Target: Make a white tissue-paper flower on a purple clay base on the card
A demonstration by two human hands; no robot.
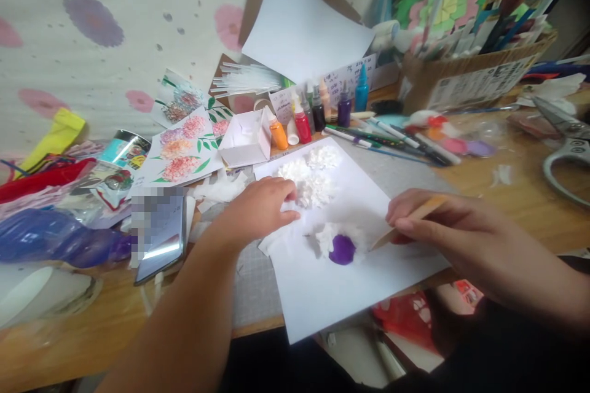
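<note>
A sheet of white paper (313,307) lies at a slant in front of me, overhanging the table's front edge. Ruffled white tissue-like clusters (318,187) sit on its upper part. Lower down is a purple round patch (342,249) with a ruffled white border (325,236) along its upper side. My left hand (258,209) rests at the paper's left edge, beside the clusters, thumb apart from the bent fingers. In my right hand (428,221) is a pale wooden stick (385,237), pinched between thumb and fingers. Its tip points down at the paper, just right of the purple patch.
Behind the paper stand several paint bottles (302,123) and a small white box (244,138). Pens (391,135) lie to their right. Scissors (571,147) are at far right, below a cardboard box of brushes (479,80). At left are a phone (163,239) and flower pictures (179,147).
</note>
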